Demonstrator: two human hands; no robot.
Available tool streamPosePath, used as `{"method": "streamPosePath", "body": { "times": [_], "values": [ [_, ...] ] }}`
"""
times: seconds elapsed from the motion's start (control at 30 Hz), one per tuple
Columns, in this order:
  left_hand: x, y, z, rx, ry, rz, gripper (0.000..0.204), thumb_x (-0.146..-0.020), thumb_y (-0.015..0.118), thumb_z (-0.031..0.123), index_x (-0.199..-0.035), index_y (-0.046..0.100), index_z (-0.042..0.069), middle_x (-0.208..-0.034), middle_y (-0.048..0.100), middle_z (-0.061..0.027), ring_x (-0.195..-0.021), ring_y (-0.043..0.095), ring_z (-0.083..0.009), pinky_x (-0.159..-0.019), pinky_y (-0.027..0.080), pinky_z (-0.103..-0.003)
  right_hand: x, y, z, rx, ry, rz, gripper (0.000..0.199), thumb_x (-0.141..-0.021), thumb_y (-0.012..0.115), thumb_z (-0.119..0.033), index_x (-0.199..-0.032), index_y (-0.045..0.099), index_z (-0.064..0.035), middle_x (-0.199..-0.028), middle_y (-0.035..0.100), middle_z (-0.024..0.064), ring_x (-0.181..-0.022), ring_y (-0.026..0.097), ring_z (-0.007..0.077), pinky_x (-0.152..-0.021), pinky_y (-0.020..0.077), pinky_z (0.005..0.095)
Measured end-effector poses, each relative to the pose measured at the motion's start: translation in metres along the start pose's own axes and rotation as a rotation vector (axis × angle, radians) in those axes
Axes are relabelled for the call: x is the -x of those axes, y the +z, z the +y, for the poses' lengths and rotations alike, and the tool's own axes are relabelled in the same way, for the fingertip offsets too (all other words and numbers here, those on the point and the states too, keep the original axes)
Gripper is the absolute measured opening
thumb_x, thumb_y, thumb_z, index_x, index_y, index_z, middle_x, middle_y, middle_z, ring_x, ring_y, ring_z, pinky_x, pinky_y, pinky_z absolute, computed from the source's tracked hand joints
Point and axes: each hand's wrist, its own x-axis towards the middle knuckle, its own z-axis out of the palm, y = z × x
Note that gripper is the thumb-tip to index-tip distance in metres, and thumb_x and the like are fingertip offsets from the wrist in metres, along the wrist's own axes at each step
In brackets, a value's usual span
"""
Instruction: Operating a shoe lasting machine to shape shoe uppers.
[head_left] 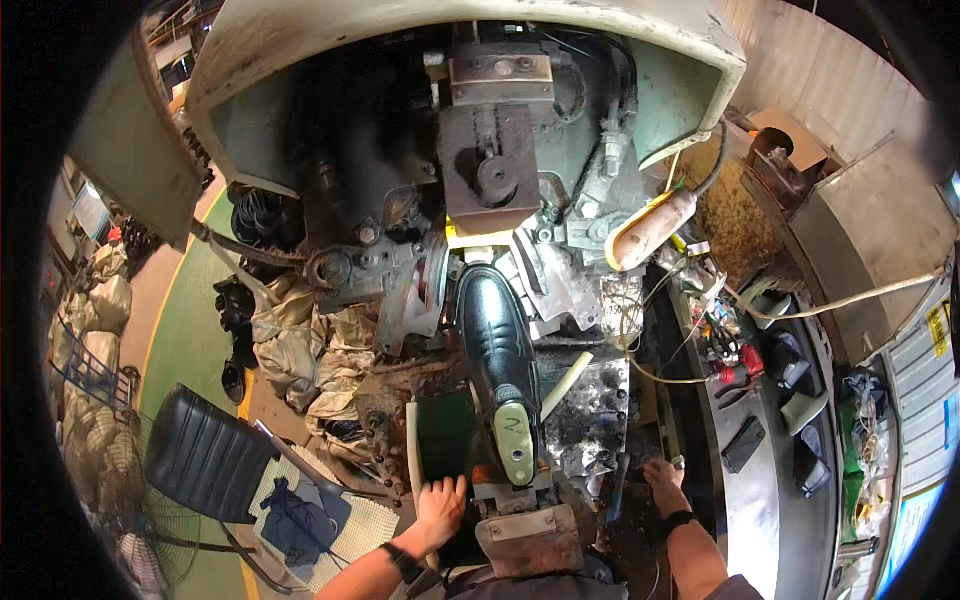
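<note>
A glossy black leather shoe (490, 325) sits toe-away in the middle of the machine, on a pale green shoe last (515, 445) whose heel end faces me. My left hand (440, 512) lies to the left of the last, at the lower edge of a dark green panel (446, 432); its fingers are bent but apart, with nothing seen in them. Lower right of the last, my right hand (664, 488) has curled fingers beside a small whitish piece; what they hold, if anything, is hidden. Dark metal plates (418, 295) flank the shoe's toe.
A machine hood (470, 18) arches over the far side. A handled lamp-like piece (650, 232) hangs at the upper right. Along the right, a bench (752, 515) carries red-handled pliers (738, 372) and a dark phone-like slab (743, 445). A black chair (208, 452) stands left.
</note>
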Motion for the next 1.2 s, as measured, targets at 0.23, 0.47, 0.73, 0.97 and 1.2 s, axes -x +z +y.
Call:
{"method": "streamPosePath", "body": {
  "times": [0.23, 0.47, 0.73, 0.97, 1.2],
  "values": [
    [-0.037, 0.034, -0.031, -0.027, 0.241, -0.055, 0.038, -0.076, 0.073, 0.019, -0.11, 0.061, 0.006, -0.098, 0.063, -0.0112, -0.093, 0.064, -0.0297, -0.074, 0.053, -0.04, 0.048, 0.019, -0.026, -0.01, 0.017, -0.134, 0.059, -0.097, 0.059, -0.004, -0.144, 0.026, 0.0129, -0.129, 0.056, 0.028, -0.117, 0.063, 0.0373, -0.095, 0.0591, 0.0455],
    [0.018, -0.012, -0.011, 1.096, -0.205, 0.072, 0.071, -0.065, 0.092, 0.024, -0.127, 0.064, 0.003, -0.104, 0.072, -0.013, -0.096, 0.068, -0.0225, -0.088, 0.054, -0.036, 0.103, 0.087, -0.069, -0.079, -0.286, -0.177, 0.038, -0.092, 0.067, -0.006, -0.123, 0.052, 0.0105, -0.116, 0.065, 0.0218, -0.098, 0.07, 0.0319, -0.082, 0.0599, 0.0422],
    [0.146, -0.134, -0.09, 1.53, -0.264, 0.934, 0.045, -0.073, 0.087, 0.023, -0.111, 0.071, 0.004, -0.092, 0.072, -0.0067, -0.084, 0.071, -0.0179, -0.079, 0.058, -0.033, 0.276, 0.102, -0.104, 0.09, -1.093, -0.637, 0.058, -0.091, 0.075, -0.014, -0.137, 0.047, 0.0088, -0.116, 0.069, 0.0168, -0.101, 0.069, 0.0232, -0.093, 0.0528, 0.0346],
    [0.134, -0.262, -0.05, 2.131, -0.006, 0.874, 0.035, -0.082, 0.075, 0.016, -0.109, 0.064, -0.003, -0.093, 0.07, -0.0112, -0.076, 0.069, -0.02, -0.071, 0.059, -0.036, 0.373, 0.133, -0.038, 0.51, -1.285, -1.227, 0.064, -0.096, 0.061, -0.024, -0.15, 0.037, 0.0022, -0.151, 0.042, 0.0233, -0.138, 0.044, 0.0331, -0.117, 0.0318, 0.0435],
    [0.09, -0.272, 0.055, 1.985, 0.381, 0.428, 0.061, -0.081, 0.071, 0.011, -0.136, 0.053, -0.007, -0.137, 0.061, -0.0201, -0.124, 0.061, -0.03, -0.11, 0.043, -0.044, 0.371, 0.058, -0.025, 0.462, -1.379, -0.923, 0.082, -0.089, 0.071, -0.028, -0.153, 0.03, 0.0035, -0.157, 0.035, 0.0241, -0.141, 0.041, 0.034, -0.119, 0.0305, 0.0436]
  ]
}}
